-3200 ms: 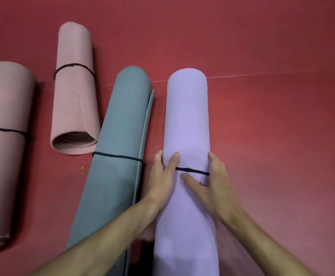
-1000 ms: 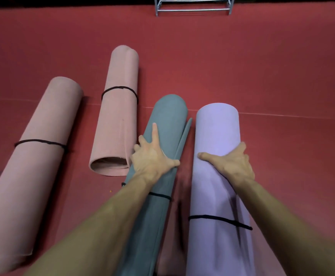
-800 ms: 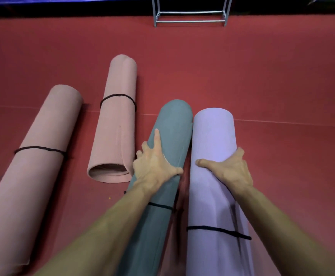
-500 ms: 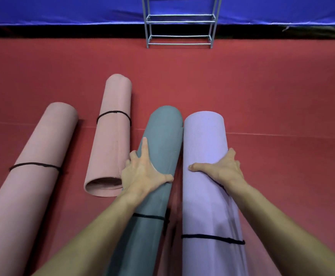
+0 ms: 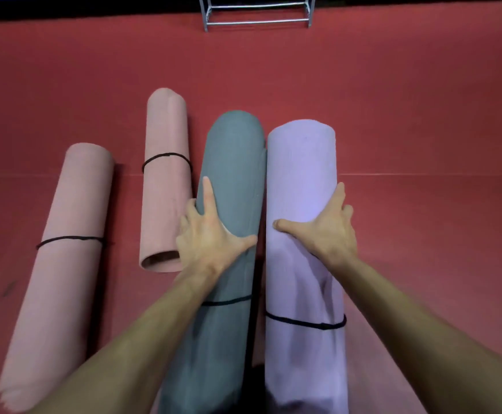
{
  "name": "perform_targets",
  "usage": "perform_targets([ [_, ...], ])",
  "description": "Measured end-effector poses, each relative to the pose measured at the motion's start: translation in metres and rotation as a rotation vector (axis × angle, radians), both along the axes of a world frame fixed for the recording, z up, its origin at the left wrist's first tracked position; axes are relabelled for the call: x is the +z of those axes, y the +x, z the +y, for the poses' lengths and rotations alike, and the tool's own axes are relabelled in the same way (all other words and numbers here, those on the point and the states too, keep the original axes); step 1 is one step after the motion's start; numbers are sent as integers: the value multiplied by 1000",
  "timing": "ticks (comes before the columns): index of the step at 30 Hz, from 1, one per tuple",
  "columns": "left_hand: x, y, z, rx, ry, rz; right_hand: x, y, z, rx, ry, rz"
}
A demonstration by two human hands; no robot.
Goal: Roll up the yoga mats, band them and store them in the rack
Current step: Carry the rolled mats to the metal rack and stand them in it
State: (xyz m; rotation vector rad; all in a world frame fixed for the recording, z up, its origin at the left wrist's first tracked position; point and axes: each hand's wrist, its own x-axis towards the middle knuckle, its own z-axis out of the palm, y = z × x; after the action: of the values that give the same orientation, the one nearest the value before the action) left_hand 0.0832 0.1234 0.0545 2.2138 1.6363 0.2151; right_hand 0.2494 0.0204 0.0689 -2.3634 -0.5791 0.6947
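Red floor [image 5: 422, 100], pale seam line [image 5: 437, 174]

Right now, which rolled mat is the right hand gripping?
The lilac mat, farthest right, under the right hand. The left hand grips the grey-green mat beside it.

matt foam mats [image 5: 300, 180], metal rack [image 5: 257, 13]

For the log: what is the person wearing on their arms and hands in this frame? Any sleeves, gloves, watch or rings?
Nothing visible. The left forearm and right forearm are bare as far as the frame reaches, with no sleeve edge in view. The left hand and right hand are ungloved. No watch, wristband, ring or marking shows on the wrists or fingers.
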Motion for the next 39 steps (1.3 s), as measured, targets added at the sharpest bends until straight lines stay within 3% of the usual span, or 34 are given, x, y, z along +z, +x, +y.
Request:
perform_targets([
  [13, 208, 4, -16, 2, -49, -140, 203, -13, -24, -62, 186, -24],
  [25, 401, 25, 24, 39, -78, -221, 399, 6, 13, -74, 268, -4],
  [33, 446, 98, 92, 8, -87, -163, 431, 79, 81, -119, 318, 100],
  [39, 463, 176, 172, 44, -49, -190, 449, 159, 167, -61, 346, 63],
])
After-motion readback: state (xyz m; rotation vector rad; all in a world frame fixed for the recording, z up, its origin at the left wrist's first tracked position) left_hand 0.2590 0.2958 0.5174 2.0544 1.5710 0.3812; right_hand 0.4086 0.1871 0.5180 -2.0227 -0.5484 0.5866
